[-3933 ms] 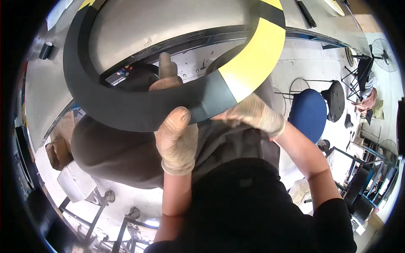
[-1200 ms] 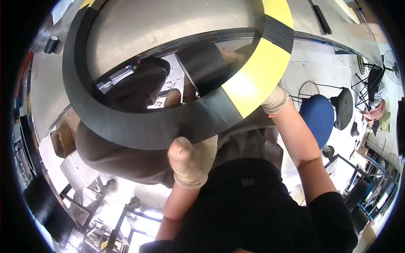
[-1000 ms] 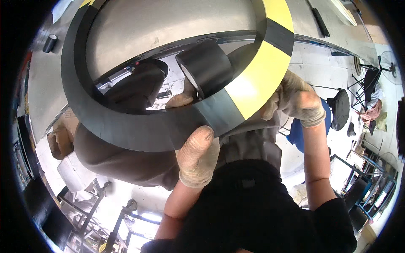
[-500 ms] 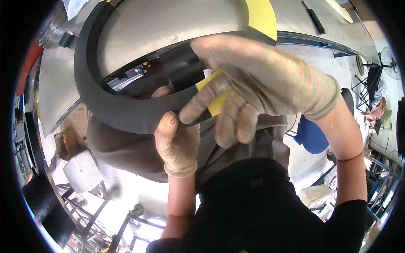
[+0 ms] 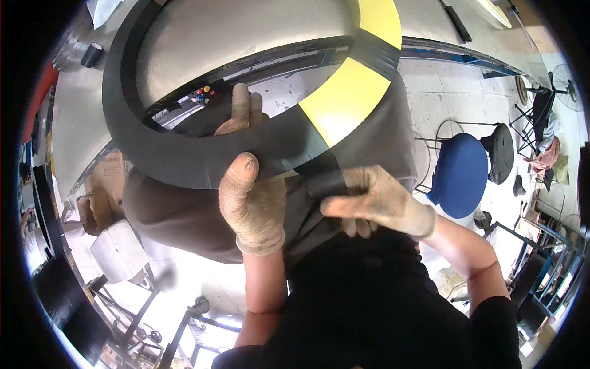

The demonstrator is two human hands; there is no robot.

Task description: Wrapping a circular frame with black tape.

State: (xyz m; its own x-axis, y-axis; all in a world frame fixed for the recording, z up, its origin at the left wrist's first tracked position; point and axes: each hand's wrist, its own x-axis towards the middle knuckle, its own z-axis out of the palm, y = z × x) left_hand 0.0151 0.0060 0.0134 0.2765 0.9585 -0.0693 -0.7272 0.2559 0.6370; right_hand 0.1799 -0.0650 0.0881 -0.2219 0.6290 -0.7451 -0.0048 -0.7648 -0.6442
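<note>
A large flat ring (image 5: 184, 161), mostly black with yellow sections, lies tilted across my lap and up over the metal table. My left hand (image 5: 253, 209) is closed around its near rim, thumb on top and fingers showing through the opening. From the rim just right of that hand, a wide glossy black strip (image 5: 319, 167), which looks like tape, runs down toward me. My right hand (image 5: 375, 203), gloved like the left, holds the strip's lower part below the ring. Motion blurs the fingers there. A yellow section (image 5: 347, 101) lies on the ring's right side.
On the metal table (image 5: 246, 31) stand a small black roll (image 5: 91, 55) at the left and a black-handled tool (image 5: 458, 23) at the right. A blue stool (image 5: 458, 175) is on the floor to the right. Cardboard boxes (image 5: 114, 175) sit at the left.
My right hand has come down from above the ring's near rim to below it, drawing the black strip toward me. My left hand keeps its hold, and its fingers now show inside the ring.
</note>
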